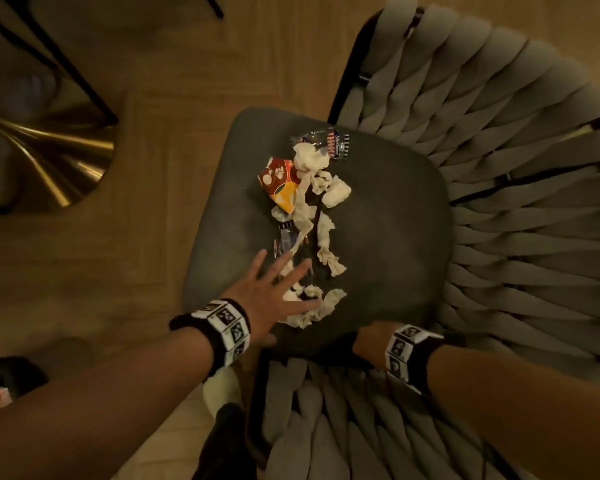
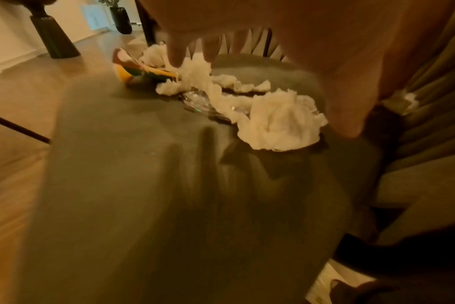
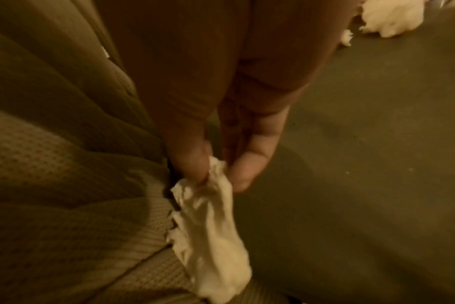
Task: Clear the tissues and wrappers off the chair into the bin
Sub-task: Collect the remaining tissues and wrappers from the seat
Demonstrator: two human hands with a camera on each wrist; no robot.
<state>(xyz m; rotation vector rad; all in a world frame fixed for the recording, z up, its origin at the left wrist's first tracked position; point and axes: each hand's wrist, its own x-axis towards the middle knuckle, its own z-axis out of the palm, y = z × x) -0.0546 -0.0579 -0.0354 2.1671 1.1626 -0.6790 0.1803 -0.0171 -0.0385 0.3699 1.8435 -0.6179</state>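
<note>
Left hand (image 1: 269, 297) spreading wide fingers (image 2: 175, 51) over tissues (image 1: 312, 220) on the chair (image 1: 395, 237); right hand (image 3: 221, 123), at 6 o'clock, pinching a tissue scrap (image 3: 213, 216); wrappers (image 1: 279, 181) lying at 12 o'clock

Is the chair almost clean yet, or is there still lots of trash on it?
Still lots. Nothing looks binned, and no bin shows. The right hand pinches one tissue at the seat's edge. The left hand spreads over the tissue pile. The orange wrapper and striped wrapper still lie on the chair.
</note>
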